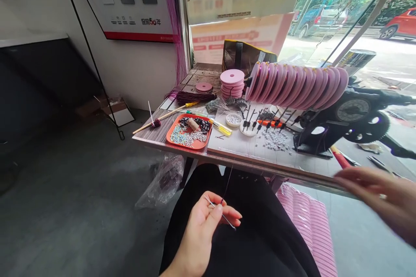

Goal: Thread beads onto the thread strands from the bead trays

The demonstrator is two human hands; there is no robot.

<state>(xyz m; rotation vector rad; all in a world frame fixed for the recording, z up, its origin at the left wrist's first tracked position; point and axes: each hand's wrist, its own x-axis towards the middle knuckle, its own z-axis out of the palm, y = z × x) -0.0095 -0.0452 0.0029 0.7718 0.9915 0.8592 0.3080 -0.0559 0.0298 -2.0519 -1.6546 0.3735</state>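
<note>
Over my lap, my left hand [208,223] pinches a thin metal needle-like tool [229,221] between thumb and fingers. A fine dark line [229,181] runs up from these fingers toward the table edge. At the right, my right hand [380,194] is blurred by motion at the table's front edge, close to a red-handled tool [340,157]. Whether it touches that tool cannot be made out. Small pale beads [276,140] lie loose on the table, beside a white dish [248,128] with several black-sleeved thin pins around it.
An orange tray [169,136] of small parts sits on the table's left part. Pink foam discs [295,84] fill a black hand-cranked device [354,112]. More discs stand stacked [232,84] behind. A yellow-handled tool [222,128] and a small bead cup [234,125] lie between.
</note>
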